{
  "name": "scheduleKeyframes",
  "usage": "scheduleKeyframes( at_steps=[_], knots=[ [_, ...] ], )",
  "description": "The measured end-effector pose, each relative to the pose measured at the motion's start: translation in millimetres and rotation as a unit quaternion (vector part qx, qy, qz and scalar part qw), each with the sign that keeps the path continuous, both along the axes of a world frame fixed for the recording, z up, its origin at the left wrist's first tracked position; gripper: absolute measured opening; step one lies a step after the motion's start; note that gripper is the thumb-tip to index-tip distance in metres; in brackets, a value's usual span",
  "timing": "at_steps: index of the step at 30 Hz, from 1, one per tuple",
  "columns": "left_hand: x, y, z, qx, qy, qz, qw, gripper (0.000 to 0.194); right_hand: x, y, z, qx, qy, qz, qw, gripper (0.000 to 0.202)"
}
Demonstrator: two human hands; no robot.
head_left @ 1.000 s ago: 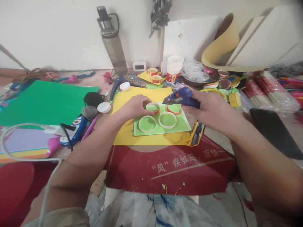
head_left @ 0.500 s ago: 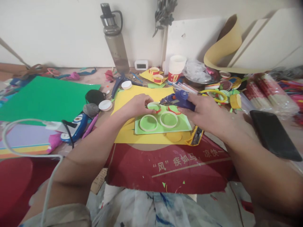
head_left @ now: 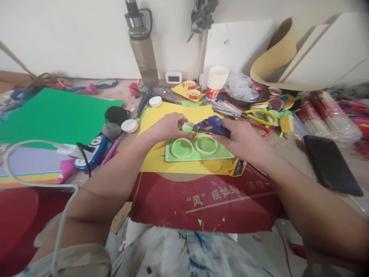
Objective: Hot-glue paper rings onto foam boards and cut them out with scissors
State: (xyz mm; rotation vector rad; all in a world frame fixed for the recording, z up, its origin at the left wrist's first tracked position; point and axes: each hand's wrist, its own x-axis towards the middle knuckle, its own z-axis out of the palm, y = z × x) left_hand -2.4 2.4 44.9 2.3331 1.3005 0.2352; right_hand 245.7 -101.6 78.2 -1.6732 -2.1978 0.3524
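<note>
In the head view, the right hand (head_left: 242, 140) is wrapped around a blue-purple glue gun (head_left: 211, 125), whose nozzle points left at a small red-edged paper ring with a green centre (head_left: 188, 128). The left hand (head_left: 167, 127) pinches that ring with its fingertips; the fingers and the gun hide most of it. The ring sits at the far edge of a light green paper sheet (head_left: 198, 154), which lies on a yellow paper sheet (head_left: 161, 119) around the middle of the surface. Two white paper rings (head_left: 182, 147) lie side by side on the green sheet, nearer the person. A black phone (head_left: 331, 165) lies toward the right edge. A grey water bottle (head_left: 142, 54) stands at the far edge, its cap cut off by the frame.
</note>
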Motion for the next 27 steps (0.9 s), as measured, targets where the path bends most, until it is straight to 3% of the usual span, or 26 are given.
scheduleKeyframes(
  at_steps=[3,10,17,27],
  knots=[
    [0,-1,2.2,-0.01,-0.002,0.009,1.0,0.073,0,0,-1.7,-0.002,0.002,0.003,1.0,0.017],
    [2,-3,3.0,0.015,0.014,0.006,1.0,0.055,-1,2,-2.6,-0.006,-0.021,-0.007,1.0,0.014],
    [3,-3,-0.1,0.035,0.02,-0.003,0.999,0.049,-1,2,-3.9,-0.003,-0.02,-0.012,1.0,0.013],
    [4,-5,6.5,0.002,0.02,0.006,1.0,0.067,3,8,-14.7,0.007,-0.012,-0.009,1.0,0.014]
  ],
)
